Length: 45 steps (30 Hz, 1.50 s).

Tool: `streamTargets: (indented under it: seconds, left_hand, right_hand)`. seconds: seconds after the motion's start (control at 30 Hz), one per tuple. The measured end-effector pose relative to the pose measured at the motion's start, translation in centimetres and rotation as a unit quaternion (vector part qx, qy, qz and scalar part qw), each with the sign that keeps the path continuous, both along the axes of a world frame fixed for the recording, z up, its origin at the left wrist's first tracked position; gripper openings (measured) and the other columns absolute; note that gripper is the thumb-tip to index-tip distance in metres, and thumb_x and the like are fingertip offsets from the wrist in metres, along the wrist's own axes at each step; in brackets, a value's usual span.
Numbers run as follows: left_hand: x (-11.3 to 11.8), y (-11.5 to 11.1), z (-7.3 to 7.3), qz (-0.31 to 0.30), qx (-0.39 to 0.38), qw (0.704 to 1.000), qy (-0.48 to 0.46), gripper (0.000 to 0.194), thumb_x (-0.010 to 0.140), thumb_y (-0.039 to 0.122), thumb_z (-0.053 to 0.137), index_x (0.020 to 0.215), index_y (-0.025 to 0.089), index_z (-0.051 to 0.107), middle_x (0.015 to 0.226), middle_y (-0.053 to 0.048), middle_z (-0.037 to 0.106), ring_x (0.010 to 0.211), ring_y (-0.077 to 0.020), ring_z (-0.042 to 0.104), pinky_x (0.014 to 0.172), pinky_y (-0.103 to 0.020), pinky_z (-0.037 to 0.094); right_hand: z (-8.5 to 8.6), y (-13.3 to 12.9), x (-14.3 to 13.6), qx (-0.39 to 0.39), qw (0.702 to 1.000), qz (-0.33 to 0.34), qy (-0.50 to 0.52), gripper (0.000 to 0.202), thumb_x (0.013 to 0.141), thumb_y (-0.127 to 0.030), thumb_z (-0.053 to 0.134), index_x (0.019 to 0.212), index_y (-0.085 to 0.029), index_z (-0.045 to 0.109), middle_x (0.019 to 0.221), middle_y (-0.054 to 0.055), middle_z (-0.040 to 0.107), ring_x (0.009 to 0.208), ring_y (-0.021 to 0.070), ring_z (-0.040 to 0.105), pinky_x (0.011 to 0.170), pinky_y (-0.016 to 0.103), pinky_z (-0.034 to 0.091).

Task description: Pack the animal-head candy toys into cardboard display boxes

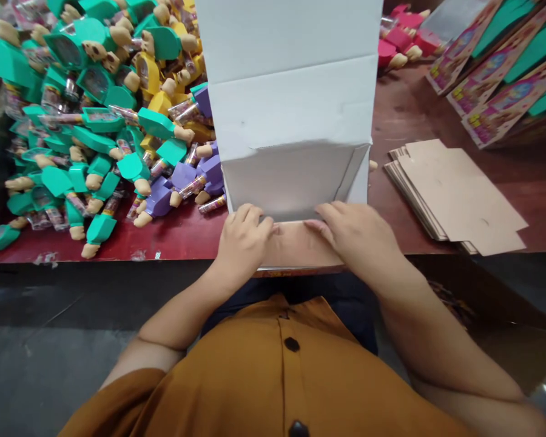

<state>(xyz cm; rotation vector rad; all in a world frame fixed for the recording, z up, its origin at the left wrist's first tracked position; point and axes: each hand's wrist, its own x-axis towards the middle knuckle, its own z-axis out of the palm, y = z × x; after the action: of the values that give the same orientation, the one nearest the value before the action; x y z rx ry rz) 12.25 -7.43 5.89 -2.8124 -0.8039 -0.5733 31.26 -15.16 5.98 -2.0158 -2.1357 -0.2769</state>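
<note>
A white-lined cardboard box (291, 115) stands at the table's front edge with its tall lid flap raised and its inside facing me. At the box's near left corner, my left hand (246, 237) has its fingers curled over the front edge, thumb along the brown front panel (295, 243). My right hand (357, 240) grips the near right corner in the same way, its thumb pointing inward. Both hands are closed on the cardboard. The fingertips are partly hidden behind the edge. Nothing shows inside the visible part of the box.
Green toys with candy-filled tubes (95, 121) are heaped at left, with yellow and purple ones (159, 197) beside the box. Flat cardboard pieces (459, 188) lie stacked at right. Printed display boxes (486, 103) stand behind them, near pink toys (400, 36). An open carton (505, 321) sits below the table.
</note>
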Motion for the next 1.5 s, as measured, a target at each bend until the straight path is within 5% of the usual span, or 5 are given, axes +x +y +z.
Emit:
streamTargets:
  seconds: [0.3, 0.63, 1.0, 1.27, 1.5]
  left_hand:
    - [-0.2, -2.2, -1.7, 0.049, 0.075, 0.996, 0.009, 0.028, 0.094, 0.034, 0.046, 0.111, 0.016, 0.06, 0.092, -0.006, 0.068, 0.082, -0.0195, 0.058, 0.071, -0.035, 0.036]
    - [-2.3, -3.3, -4.3, -0.24, 0.092, 0.939, -0.229, 0.016, 0.085, 0.036, 0.061, 0.074, 0.025, 0.065, 0.089, 0.01, 0.073, 0.083, -0.0072, 0.063, 0.07, -0.022, 0.044]
    - [-0.9, -0.9, -5.8, -0.159, -0.07, 0.985, -0.024, 0.032, 0.092, 0.054, 0.041, 0.1, 0.034, 0.065, 0.11, 0.003, 0.07, 0.1, -0.0133, 0.064, 0.079, -0.029, 0.044]
    - [0.2, -1.6, -4.9, -0.09, 0.018, 0.995, -0.041, 0.027, 0.096, 0.027, 0.043, 0.116, 0.02, 0.06, 0.121, -0.002, 0.065, 0.109, -0.0153, 0.06, 0.085, -0.029, 0.042]
    - [1.6, -1.5, -5.0, -0.048, 0.034, 0.998, -0.007, 0.031, 0.096, 0.029, 0.041, 0.101, 0.01, 0.065, 0.107, -0.009, 0.07, 0.087, -0.0193, 0.065, 0.075, -0.032, 0.042]
  right_hand:
    - [-3.1, 0.9, -1.0, 0.076, 0.989, 0.012, 0.123, 0.027, 0.092, -0.028, 0.042, 0.079, -0.016, 0.062, 0.074, 0.007, 0.055, 0.074, 0.0189, 0.05, 0.063, 0.028, 0.037]
    - [-3.3, -0.8, -1.2, 0.089, 0.99, 0.1, 0.037, 0.028, 0.093, -0.034, 0.044, 0.091, -0.016, 0.066, 0.08, 0.006, 0.069, 0.073, 0.0172, 0.06, 0.067, 0.027, 0.04]
    - [-3.3, 0.0, -1.0, 0.046, 0.998, 0.037, 0.024, 0.044, 0.095, -0.042, 0.035, 0.075, -0.017, 0.066, 0.065, 0.005, 0.063, 0.063, 0.0173, 0.052, 0.063, 0.03, 0.03]
    - [-4.7, -2.0, -0.7, 0.15, 0.986, -0.058, 0.053, 0.021, 0.089, -0.026, 0.05, 0.098, -0.018, 0.067, 0.092, 0.011, 0.063, 0.089, 0.023, 0.055, 0.081, 0.037, 0.041]
    - [-4.7, -2.3, -1.5, 0.032, 0.999, -0.023, -0.017, 0.026, 0.09, -0.019, 0.043, 0.096, -0.008, 0.066, 0.085, 0.013, 0.063, 0.084, 0.0229, 0.052, 0.078, 0.034, 0.043]
